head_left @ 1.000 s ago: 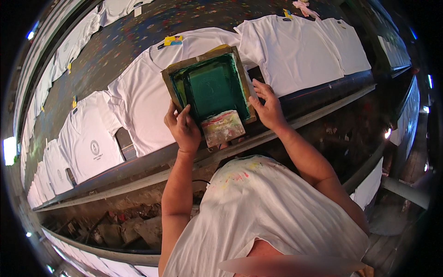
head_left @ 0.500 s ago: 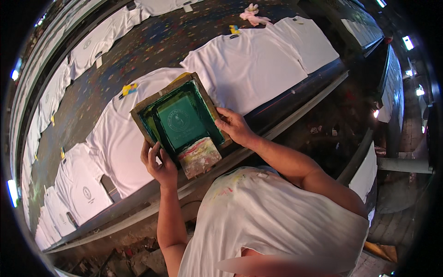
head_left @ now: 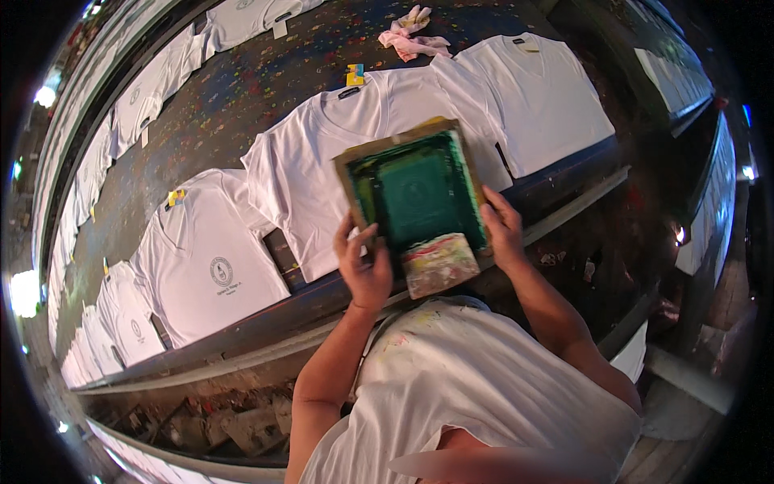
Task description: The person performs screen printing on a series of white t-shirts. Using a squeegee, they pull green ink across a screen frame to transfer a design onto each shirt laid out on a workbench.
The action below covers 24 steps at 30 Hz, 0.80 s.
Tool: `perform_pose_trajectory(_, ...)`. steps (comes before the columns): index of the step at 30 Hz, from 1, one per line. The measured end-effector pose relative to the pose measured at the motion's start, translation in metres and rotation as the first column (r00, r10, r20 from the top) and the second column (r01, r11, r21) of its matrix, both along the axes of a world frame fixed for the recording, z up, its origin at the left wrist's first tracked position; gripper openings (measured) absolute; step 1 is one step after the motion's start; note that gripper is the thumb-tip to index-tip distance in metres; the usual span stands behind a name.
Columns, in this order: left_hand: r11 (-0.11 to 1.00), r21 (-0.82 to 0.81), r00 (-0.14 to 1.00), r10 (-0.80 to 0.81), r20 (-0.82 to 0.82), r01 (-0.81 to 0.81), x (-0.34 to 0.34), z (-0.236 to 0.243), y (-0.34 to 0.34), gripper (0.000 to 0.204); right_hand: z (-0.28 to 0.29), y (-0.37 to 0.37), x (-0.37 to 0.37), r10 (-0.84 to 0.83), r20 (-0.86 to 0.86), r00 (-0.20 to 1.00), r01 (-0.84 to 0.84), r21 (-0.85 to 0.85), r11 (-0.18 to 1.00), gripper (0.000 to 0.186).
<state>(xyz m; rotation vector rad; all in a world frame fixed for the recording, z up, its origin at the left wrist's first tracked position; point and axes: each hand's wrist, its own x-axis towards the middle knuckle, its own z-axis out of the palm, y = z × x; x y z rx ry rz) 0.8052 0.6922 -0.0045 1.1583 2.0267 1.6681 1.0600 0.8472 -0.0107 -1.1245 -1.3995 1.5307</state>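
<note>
Head view, single entry. My left hand [head_left: 364, 270]: closed on the near left edge of the screen-printing frame [head_left: 413, 194], thumb and fingers curled over the wooden rim, forearm rising from the lower edge of the picture. My right hand [head_left: 501, 230]: clamped on the frame's near right edge, fingers laid along the side rail. Frame: wooden border, green mesh inside with a faint round design at its middle, held tilted over the lower part of a white T-shirt [head_left: 322, 185] that lies flat on the long dark table [head_left: 266, 73]. Squeegee [head_left: 439, 264]: paint-smeared block resting at the frame's near end, between my two hands; whether either hand touches it, I cannot tell. To the right of that shirt, a second blank white T-shirt [head_left: 540, 105], sleeves overlapping. To the left, a white T-shirt bearing a small round printed emblem [head_left: 205, 258], then further printed shirts in a row curving off to the left rim. Table surface: dark, speckled with coloured paint. Pink crumpled rag [head_left: 411, 36] at the table's far side. Small yellow-and-blue tags [head_left: 355, 75] near the collars. My own shirt, white with paint stains, fills the lower centre.
</note>
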Motion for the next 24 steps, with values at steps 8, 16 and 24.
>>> perform_pose_trajectory(8,0.998,0.032,0.998,-0.061,-0.025,0.062,0.063,-0.011,0.057,0.047,-0.012,0.048,0.077,-0.055,0.004,0.998,0.055,-0.073,0.996,0.051)
perform_pose_trajectory(16,0.996,0.066,0.993,0.055,0.101,-0.062,0.041,-0.027,0.067,0.039,-0.032,0.074,0.04,0.083,-0.019,0.996,-0.081,0.086,0.993,0.052)
perform_pose_trajectory(24,0.988,0.126,0.987,0.072,0.146,-0.091,0.037,-0.038,0.078,0.032,-0.034,0.093,0.03,0.169,0.042,0.985,-0.174,0.169,0.97,0.054)
